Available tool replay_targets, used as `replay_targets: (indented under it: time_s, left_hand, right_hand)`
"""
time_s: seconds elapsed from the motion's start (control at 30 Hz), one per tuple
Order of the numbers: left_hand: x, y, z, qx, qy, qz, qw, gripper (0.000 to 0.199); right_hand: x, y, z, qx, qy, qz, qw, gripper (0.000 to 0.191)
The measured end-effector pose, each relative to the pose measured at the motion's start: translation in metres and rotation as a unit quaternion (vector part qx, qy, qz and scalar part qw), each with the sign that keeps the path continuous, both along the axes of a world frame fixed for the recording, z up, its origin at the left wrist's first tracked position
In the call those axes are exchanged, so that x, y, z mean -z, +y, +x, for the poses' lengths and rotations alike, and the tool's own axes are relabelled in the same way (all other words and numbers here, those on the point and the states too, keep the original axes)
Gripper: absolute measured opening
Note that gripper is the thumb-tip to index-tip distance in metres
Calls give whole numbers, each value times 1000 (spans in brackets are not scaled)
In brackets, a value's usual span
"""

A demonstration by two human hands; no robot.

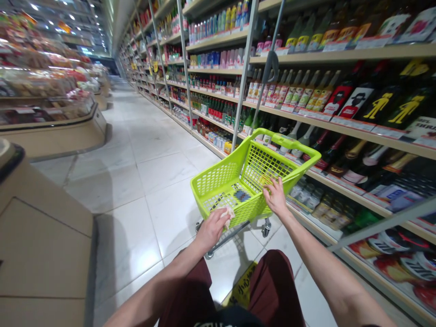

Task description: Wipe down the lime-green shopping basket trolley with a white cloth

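Note:
A bright green shopping cart (218,179) stands side-on in front of my knees, its handle toward the shelves on the right. My left hand (214,226) is closed on a crumpled pale cloth (227,217) at the cart's near side. Beside the near rim, closer to the handle end, is my right hand (275,196), its fingers apart and slightly bent, with nothing seen in it. Whether its fingertips touch the rim cannot be told. A blurred dark blue patch (242,195) shows at the bottom of the basket.
Shelves of bottles and cans (340,120) run along the right side. Display counters with packaged goods (57,131) stand on the left, a beige cabinet (47,254) nearer. Between them a tiled aisle (136,136) leads away. A yellow floor sign (240,288) lies between my legs.

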State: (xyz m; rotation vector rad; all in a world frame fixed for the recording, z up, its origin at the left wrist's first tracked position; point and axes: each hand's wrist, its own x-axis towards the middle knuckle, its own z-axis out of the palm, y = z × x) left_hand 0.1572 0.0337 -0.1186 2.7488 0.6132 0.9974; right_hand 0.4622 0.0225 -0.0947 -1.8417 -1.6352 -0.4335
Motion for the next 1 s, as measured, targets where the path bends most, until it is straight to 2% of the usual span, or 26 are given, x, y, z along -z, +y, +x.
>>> replay_targets:
  time_s: [0.1, 0.17, 0.27, 0.33, 0.53, 0.8, 0.9, 1.0]
  left_hand:
    - [-3, -6, 3, 32, 10, -1, 999, 39]
    - [-6, -10, 4, 53, 20, 3, 998, 35]
    - [-9, -15, 6, 68, 31, 4, 997, 31]
    - [-11, -18, 9, 75, 32, -2, 997, 31]
    - [-12, -16, 11, 106, 51, -21, 993, 35]
    - [-14, -8, 5, 126, 86, -23, 988, 40]
    - [-12, 8, -5, 120, 92, -13, 988, 40]
    - [-10, 33, -19, 75, 90, -6, 993, 37]
  right_hand:
    - [-3, 4, 7, 7, 17, -6, 1000, 25]
    - [-6, 5, 5, 44, 37, -6, 998, 26]
    - [-4, 7, -6, 125, 102, 5, 987, 42]
    - [0, 9, -15, 147, 145, 5, 978, 50]
    - [11, 14, -13, 131, 157, 7, 979, 50]
    - [12, 17, 0, 127, 169, 0, 977, 51]
    - [12, 17, 6, 123, 158, -7, 980, 50]
    - [10, 18, 14, 113, 140, -10, 984, 50]
